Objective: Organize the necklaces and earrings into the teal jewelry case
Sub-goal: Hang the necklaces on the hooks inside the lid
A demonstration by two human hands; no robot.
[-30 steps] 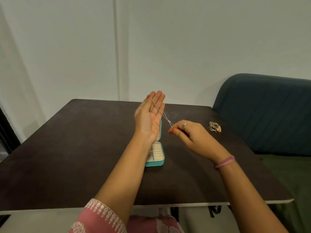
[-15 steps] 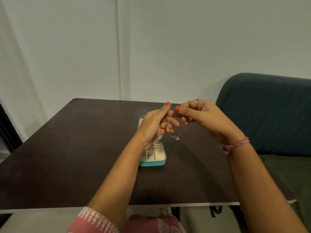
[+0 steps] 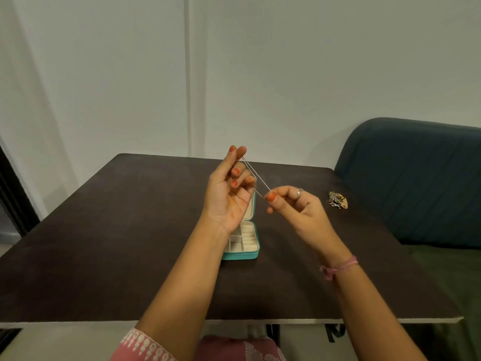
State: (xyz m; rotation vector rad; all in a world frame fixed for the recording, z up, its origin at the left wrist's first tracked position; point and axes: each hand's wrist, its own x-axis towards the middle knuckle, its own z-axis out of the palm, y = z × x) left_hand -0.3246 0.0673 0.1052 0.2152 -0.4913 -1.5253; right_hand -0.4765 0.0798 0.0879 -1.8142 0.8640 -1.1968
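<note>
Stretching chain (image 3: 256,176) taut between left hand (image 3: 229,194) and right hand (image 3: 294,207), both pinched shut on it, above open case (image 3: 242,242). Keep tension; fold evenly, lower without tangling.

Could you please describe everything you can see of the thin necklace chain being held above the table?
The necklace chain is a very fine, silvery strand, doubled and pulled taut on a slant. Its upper end is pinched by the left hand, its lower end by the right hand. It hangs in the air above the open teal jewelry case, touching only the fingers. No pendant shows.
</note>
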